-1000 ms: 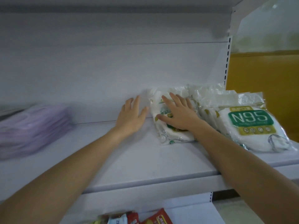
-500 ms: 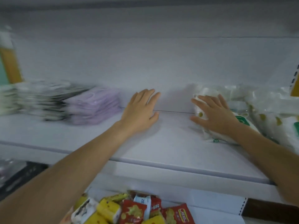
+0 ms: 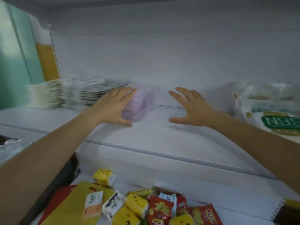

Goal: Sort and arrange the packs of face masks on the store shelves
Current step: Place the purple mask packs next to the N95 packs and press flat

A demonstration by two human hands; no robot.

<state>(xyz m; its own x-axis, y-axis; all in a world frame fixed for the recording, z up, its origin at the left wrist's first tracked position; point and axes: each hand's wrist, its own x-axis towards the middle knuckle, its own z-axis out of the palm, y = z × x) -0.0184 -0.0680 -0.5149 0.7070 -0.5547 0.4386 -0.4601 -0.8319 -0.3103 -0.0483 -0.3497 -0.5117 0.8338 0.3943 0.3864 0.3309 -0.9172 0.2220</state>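
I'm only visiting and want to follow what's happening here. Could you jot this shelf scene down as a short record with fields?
Place: white store shelf
Left hand: open, fingers straight, at the near left side of the purple mask stack; contact unclear in the blur
Right hand: open, over bare shelf, apart from the stack's right side
Far left: blurred stacks of flat mask packs
Far right: N95 mask pack, lying flat
Lower shelf: jumbled yellow and red packs
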